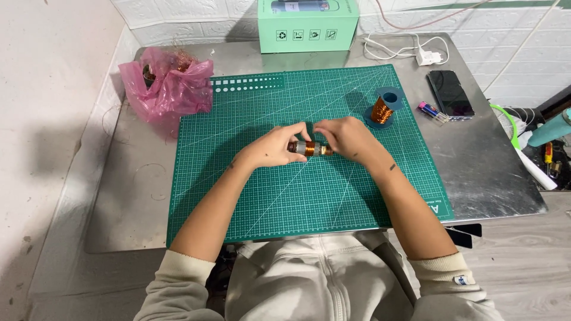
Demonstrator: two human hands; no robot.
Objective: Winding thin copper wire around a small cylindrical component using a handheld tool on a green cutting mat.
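green gridded mat [285, 196], pink bag [172, 89]

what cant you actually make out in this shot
- Head view: the ends of the small copper-wound coil, covered by the left hand and right hand.
- Pink bag: contents hidden by crumpled plastic.
- Teal object: cut off by the right edge.

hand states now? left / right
Left hand: closed on the copper-wound coil.
Right hand: closed on the coil's other end.
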